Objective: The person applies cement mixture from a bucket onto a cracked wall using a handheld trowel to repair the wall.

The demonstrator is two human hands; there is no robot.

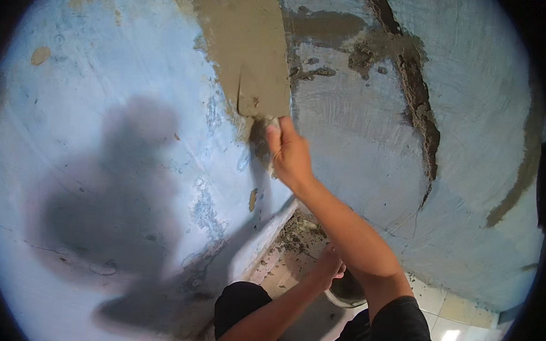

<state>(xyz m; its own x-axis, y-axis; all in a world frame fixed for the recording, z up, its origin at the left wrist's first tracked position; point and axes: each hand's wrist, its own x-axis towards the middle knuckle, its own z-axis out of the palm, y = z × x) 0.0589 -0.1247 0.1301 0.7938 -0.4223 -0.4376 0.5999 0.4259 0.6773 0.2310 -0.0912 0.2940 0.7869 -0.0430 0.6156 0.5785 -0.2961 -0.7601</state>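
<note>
My right hand (290, 150) is closed around the handle of a trowel (248, 106). Its mortar-coloured blade lies against a strip of wet brown mortar (245, 32) on the pale blue wall, beside the inside corner. Lower down, my left hand (330, 266) has its fingers curled in, close above a bucket (345, 304) near the floor. My right forearm partly covers that bucket. Whether the left hand grips its rim or a small thing is hidden.
A deep, rough crack (419, 97) runs down the right-hand wall, with mortar smears (328, 28) next to it. Mortar crumbs (301, 232) litter the tiled floor (432, 297) in the corner. My shadow (112, 218) falls across the left wall.
</note>
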